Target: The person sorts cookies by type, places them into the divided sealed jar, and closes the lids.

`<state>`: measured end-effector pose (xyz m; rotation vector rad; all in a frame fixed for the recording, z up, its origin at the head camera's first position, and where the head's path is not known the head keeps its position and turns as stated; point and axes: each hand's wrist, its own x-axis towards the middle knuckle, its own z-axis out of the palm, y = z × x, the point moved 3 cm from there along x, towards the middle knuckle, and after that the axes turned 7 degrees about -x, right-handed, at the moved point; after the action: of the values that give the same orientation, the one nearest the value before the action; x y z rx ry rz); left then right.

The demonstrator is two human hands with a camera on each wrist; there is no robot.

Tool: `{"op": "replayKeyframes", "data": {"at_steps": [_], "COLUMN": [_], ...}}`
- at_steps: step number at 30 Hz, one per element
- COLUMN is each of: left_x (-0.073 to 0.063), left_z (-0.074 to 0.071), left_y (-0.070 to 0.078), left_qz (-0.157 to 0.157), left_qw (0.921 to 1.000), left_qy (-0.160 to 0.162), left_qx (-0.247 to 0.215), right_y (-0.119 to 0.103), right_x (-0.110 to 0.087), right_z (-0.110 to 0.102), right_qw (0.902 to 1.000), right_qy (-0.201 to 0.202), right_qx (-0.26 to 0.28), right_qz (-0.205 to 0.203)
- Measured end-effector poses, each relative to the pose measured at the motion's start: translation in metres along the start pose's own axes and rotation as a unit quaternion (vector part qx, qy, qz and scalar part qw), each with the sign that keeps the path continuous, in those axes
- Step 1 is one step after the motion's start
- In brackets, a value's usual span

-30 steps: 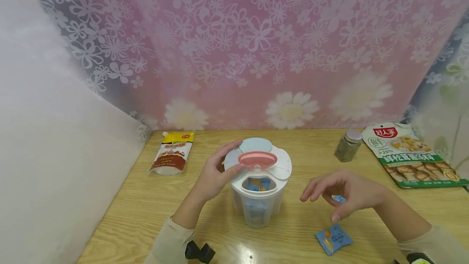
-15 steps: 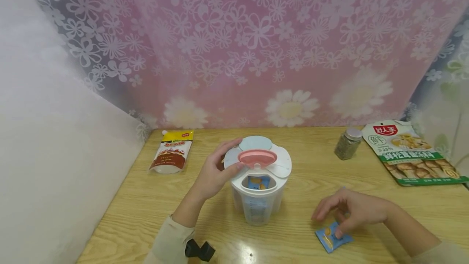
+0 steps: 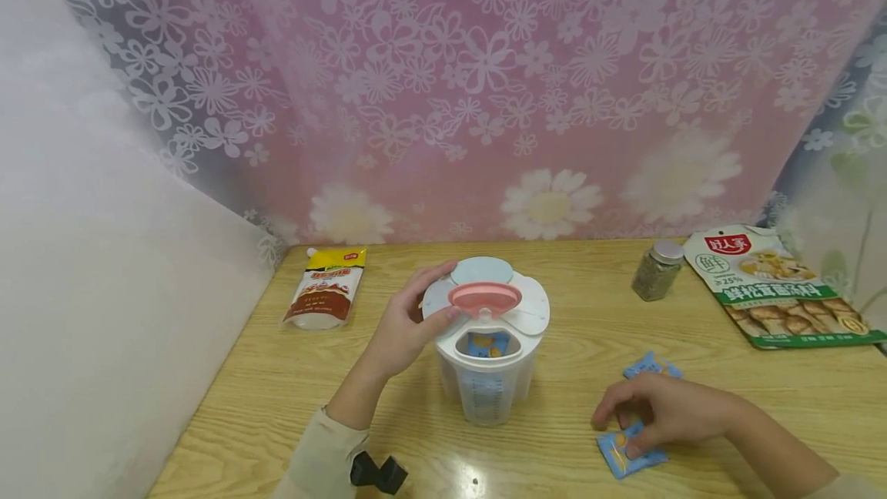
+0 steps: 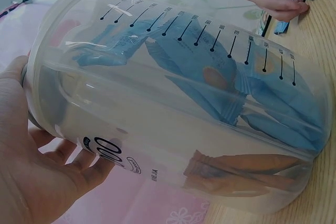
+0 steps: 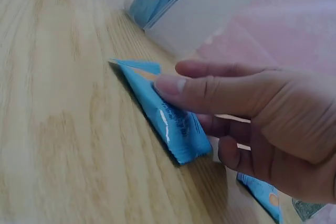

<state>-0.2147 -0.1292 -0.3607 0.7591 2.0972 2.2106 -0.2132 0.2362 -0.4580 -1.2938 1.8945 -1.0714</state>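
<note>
A clear plastic compartment container [image 3: 488, 399] stands on the table, its white lid carrying a raised pink flap [image 3: 485, 299] over one opening. My left hand [image 3: 405, 329] grips it at the lid, thumb on top and fingers round the far side. Through the wall in the left wrist view, several blue packets [image 4: 194, 72] fill one compartment and a brown packet [image 4: 241, 174] lies in another. On the right, my right hand [image 3: 675, 410] pinches a small blue packet [image 3: 620, 460] at the tabletop, thumb on its printed face [image 5: 168, 114]. Another blue packet [image 3: 651, 365] lies just behind that hand.
At the back left lies a yellow, white and brown pouch [image 3: 326, 291]. A small jar [image 3: 658, 269] of dried herbs stands at the back right, beside a large green-and-white mushroom bag [image 3: 779, 291]. A flowered curtain [image 3: 443, 98] hangs behind the table's far edge.
My right hand has come down and toward me onto the nearer blue packet, and its thumb and fingers have closed on it. The left hand and container stay put.
</note>
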Motion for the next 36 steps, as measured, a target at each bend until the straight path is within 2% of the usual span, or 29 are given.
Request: {"op": "replayKeyframes", "data": {"at_steps": [2, 5, 10, 14, 18, 20, 21, 23, 27, 30, 36], "left_x": [0.0, 0.0, 0.001, 0.001, 0.001, 0.001, 0.0, 0.0, 0.0, 0.0, -0.001], "left_z": [0.0, 0.0, 0.0, 0.0, -0.001, -0.002, -0.002, -0.002, -0.001, 0.0, 0.0], "left_y": [0.0, 0.0, -0.001, -0.001, -0.001, -0.002, -0.001, 0.0, 0.002, 0.0, 0.0], "left_qz": [0.003, 0.002, -0.002, 0.003, 0.004, 0.003, 0.003, 0.002, 0.006, 0.005, 0.003], "left_qw": [1.0, 1.0, 1.0, 1.0, 1.0, 1.0, 1.0, 1.0, 1.0, 1.0, 1.0], "left_qy": [0.0, 0.0, -0.001, 0.0, -0.002, -0.003, -0.003, -0.002, 0.0, -0.001, -0.001], "left_qx": [0.0, -0.003, -0.004, -0.002, -0.002, -0.004, -0.004, -0.006, -0.006, -0.006, -0.008], "right_y": [-0.002, -0.004, -0.005, -0.008, -0.011, -0.013, -0.014, -0.016, -0.015, -0.01, -0.009], "right_x": [0.002, 0.005, 0.01, 0.013, 0.011, 0.011, 0.011, 0.011, 0.012, 0.012, 0.013], "right_z": [-0.001, -0.001, -0.002, -0.003, 0.0, 0.002, 0.002, 0.001, -0.003, -0.005, -0.014], "right_qw": [0.9998, 0.9996, 0.9992, 0.9981, 0.998, 0.9976, 0.9956, 0.9882, 0.976, 0.9805, 0.9862], "right_qy": [0.0, 0.004, 0.014, 0.028, 0.021, 0.022, 0.031, 0.053, 0.089, 0.107, 0.142], "right_qx": [-0.001, -0.011, -0.031, -0.055, -0.059, -0.065, -0.084, -0.133, -0.168, -0.124, -0.068], "right_qz": [0.02, 0.027, 0.021, 0.001, -0.005, 0.01, 0.026, 0.055, 0.107, 0.108, 0.052]}}
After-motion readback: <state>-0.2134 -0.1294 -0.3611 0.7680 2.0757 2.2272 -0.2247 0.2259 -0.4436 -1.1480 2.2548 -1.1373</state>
